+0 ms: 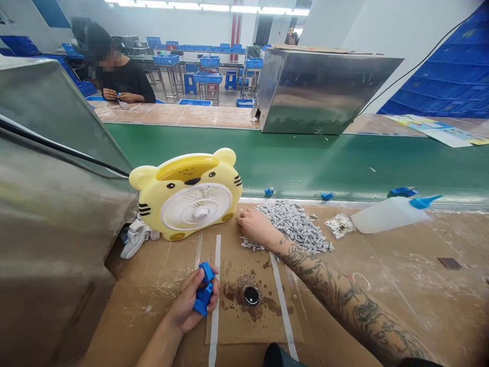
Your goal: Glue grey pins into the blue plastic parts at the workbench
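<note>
Blue plastic parts rest in my left hand, whose fingers wrap round them over the cardboard-covered table. My right hand reaches forward to the left edge of a pile of small grey parts. Its fingers are bent inward beside the pile, and whatever they hold is too small to make out. Just left of that hand stands a yellow animal-shaped fan. Between my forearms, a small round black piece sits on a wet-stained cardboard sheet with white tape strips.
A white squeeze bottle lies right of a small clear bag. Behind runs a green conveyor belt with a metal box beyond. A metal housing bounds the left side. Across the belt, a person works.
</note>
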Available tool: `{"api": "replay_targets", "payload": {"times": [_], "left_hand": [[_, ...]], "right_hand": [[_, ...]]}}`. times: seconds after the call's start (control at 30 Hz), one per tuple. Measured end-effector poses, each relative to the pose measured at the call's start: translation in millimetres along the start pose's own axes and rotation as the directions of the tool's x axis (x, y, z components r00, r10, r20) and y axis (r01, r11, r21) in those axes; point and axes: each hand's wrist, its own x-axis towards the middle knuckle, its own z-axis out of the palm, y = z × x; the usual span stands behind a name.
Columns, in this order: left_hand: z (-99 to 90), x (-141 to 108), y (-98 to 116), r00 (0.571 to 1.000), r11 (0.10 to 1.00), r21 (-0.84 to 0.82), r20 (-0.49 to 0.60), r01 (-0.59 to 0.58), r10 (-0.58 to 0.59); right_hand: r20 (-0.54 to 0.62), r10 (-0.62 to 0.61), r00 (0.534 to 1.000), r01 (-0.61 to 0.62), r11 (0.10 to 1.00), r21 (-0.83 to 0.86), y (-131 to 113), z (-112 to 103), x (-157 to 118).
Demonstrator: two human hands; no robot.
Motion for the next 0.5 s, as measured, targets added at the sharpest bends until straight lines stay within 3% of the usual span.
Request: {"api": "replay_targets", "payload": {"times": [0.1,0.27,0.5], "left_hand": [[-2.0,1.6,-3.3,0.999,0.998,0.049,0.018,-0.028,0.027],[-1.0,-2.2,-8.1,0.989,0.956,0.268,0.114,-0.123,0.095],[8.8,-9.3,3.8,0.969,0.858,0.468,0.218,-0.211,0.120]], "right_hand": [[-0.001,0.002,1.000,-0.002,1.000,-0.009,5.9,-0.7,-1.2],[-0.050,-0.053,0.997,0.057,0.996,0.070,13.2,-3.2,-2.5],[-0.113,-0.116,0.987,0.136,0.973,0.184,23.2,-10.5,-15.6]]}}
